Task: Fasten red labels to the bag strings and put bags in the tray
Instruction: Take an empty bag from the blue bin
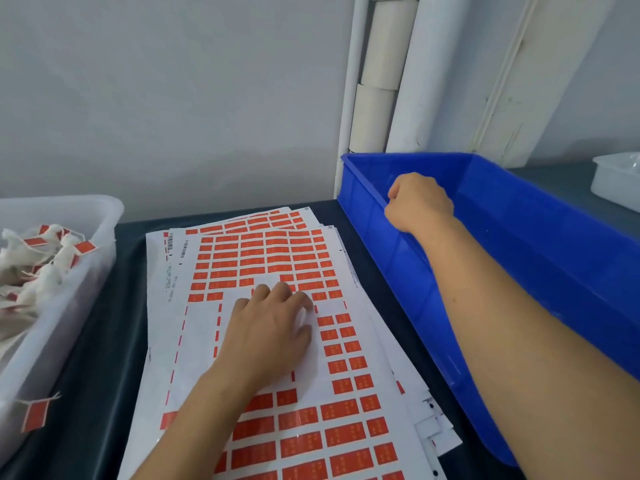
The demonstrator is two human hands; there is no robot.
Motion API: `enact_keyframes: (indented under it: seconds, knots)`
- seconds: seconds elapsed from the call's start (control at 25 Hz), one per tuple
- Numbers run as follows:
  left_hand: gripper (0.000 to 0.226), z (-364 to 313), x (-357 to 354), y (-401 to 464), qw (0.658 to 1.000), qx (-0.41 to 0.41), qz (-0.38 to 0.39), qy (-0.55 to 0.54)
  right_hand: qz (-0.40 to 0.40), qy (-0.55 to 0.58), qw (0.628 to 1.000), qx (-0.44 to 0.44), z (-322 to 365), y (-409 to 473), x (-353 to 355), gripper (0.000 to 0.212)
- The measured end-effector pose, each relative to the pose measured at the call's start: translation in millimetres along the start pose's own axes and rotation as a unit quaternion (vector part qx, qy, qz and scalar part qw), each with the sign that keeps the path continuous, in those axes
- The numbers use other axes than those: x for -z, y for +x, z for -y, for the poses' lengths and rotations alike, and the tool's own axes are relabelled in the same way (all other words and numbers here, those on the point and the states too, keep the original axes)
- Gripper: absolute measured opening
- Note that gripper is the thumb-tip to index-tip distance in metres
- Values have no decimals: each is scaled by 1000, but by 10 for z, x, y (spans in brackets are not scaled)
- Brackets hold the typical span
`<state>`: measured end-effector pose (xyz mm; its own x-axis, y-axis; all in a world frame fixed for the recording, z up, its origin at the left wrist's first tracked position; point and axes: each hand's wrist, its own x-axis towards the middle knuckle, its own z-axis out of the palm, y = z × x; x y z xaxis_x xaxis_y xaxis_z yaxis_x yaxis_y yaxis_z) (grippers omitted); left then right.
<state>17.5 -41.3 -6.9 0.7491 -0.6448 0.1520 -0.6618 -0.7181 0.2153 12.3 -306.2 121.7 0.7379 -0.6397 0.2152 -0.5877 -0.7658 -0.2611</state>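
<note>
Sheets of red labels lie stacked on the dark table, with many labels peeled off the middle of the top sheet. My left hand rests flat on that bare patch, fingers straight. A white translucent tray at the left holds several white bags with red labels on their strings. One label hangs over the tray's near wall. My right hand reaches into the blue bin with its fingers curled downward. The fingertips and anything they hold are hidden.
The blue bin stands along the right side of the sheets, its near wall high. A small white container sits at the far right. White tubes lean against the wall behind the bin.
</note>
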Motion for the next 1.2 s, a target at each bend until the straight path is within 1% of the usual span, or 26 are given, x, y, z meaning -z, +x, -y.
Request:
enact_keyframes:
  seconds: [0.12, 0.2, 0.28, 0.36, 0.44, 0.52, 0.56, 0.64, 0.68, 0.76, 0.88, 0.96, 1.12, 1.2]
  knots:
    - [38, 0, -71, 3, 1000, 12, -20, -10, -1, 6, 1000, -24, -195, 189, -113, 23]
    - [35, 5, -106, 6, 999, 21, -33, -27, -5, -15, 999, -39, -279, 285, -180, 29]
    - [34, 9, -127, 7, 998, 29, -39, -39, 8, -50, 997, -56, -337, 339, -246, 25]
    - [34, 11, -142, 13, 998, 33, -39, -43, 8, -71, 994, -78, -372, 371, -327, 15]
    - [34, 11, -147, 16, 997, 36, -40, -46, -17, -96, 991, -90, -387, 401, -384, 9]
    - [34, 11, -151, 12, 997, 41, -40, -49, -37, -110, 989, -90, -377, 400, -369, 9]
    - [34, 8, -152, 13, 997, 43, -40, -50, -35, -112, 989, -87, -373, 395, -349, 15]
    - [34, 5, -149, 8, 997, 46, -40, -52, 1, -121, 989, -79, -376, 383, -316, 31]
    - [34, 1, -147, 8, 997, 47, -40, -53, 19, -122, 989, -77, -385, 382, -313, 34]
    - [34, 2, -147, 7, 997, 48, -39, -52, 29, -118, 990, -78, -400, 379, -343, 28]
    - [35, 8, -151, 5, 997, 51, -38, -49, -27, -116, 989, -85, -421, 405, -386, 12]
    - [35, 5, -150, 4, 997, 51, -39, -52, -70, -123, 986, -88, -411, 403, -376, 5]
    - [35, -2, -149, 5, 996, 54, -39, -59, -110, -126, 983, -81, -342, 377, -313, 6]
    - [35, -1, -141, 5, 996, 55, -39, -65, -145, -109, 982, -53, -259, 364, -247, 6]
